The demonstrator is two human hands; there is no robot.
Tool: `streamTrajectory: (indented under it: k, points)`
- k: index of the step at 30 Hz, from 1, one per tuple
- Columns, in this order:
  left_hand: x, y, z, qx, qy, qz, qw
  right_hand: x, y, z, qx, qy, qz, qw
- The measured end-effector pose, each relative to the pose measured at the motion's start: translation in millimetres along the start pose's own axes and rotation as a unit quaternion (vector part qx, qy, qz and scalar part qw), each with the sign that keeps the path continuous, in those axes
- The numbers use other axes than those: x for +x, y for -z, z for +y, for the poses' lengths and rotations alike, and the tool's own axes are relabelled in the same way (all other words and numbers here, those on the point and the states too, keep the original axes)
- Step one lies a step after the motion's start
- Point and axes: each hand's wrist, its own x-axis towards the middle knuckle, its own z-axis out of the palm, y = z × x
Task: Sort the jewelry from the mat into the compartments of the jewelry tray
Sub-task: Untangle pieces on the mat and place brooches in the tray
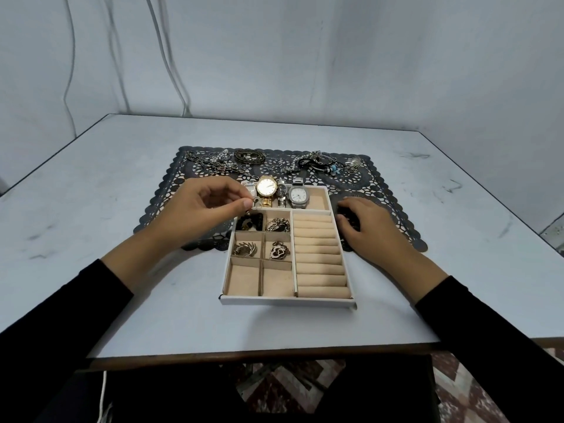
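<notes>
The left hand [207, 206] pinches a small silvery piece [255, 203] between the tips of thumb and forefinger, the other fingers loosely curled; the piece is too small to make out its form. It hangs over the tray's 11 o'clock corner, above a small square cell holding black beads [250, 222]. The jewelry tray [287, 300] is a white-walled rectangle lined in beige velvet. Its 12 o'clock strip holds a round gold watch [266, 187] and a squarish steel watch [297, 195]. The neighbouring cells hold a chunky chain bracelet [277, 225], a swirled metal brooch [244, 249] and a heart-shaped pendant [279, 251]. Padded ring rolls [320, 254] fill the 3 o'clock side. The right hand [369, 227] rests just beside that wall, fingers bent down onto the mat; whether they hold anything cannot be told. The mat [384, 187] is dark, lacy openwork with a scalloped edge. Tangled chains [210, 161] and a shell-shaped piece [354, 162] lie along its 12 o'clock edge. All sits on a pale marbled table [122, 209].
</notes>
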Motion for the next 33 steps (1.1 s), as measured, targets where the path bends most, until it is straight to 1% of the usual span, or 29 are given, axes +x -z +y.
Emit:
streamTrajectory:
  k: [6,12,20,26,33]
  points:
    - [-2,6,-1,0.012,-0.004,-0.035,0.999,-2,3,-2,0.008,-0.006,-0.002,1.0]
    - [-4,10,-2,0.052,-0.019,-0.074,0.996,-3,3,-3,0.015,-0.007,0.003,1.0]
    - [-5,15,-2,0.094,-0.031,-0.16,0.982,-2,2,-1,0.012,-0.005,0.001,1.0]
    - [-8,18,-4,0.169,-0.077,-0.168,0.968,-2,5,-4,0.016,0.0,0.002,1.0]
    - [-7,19,-5,0.173,-0.069,-0.167,0.968,-3,6,-6,0.021,0.001,0.002,1.0]
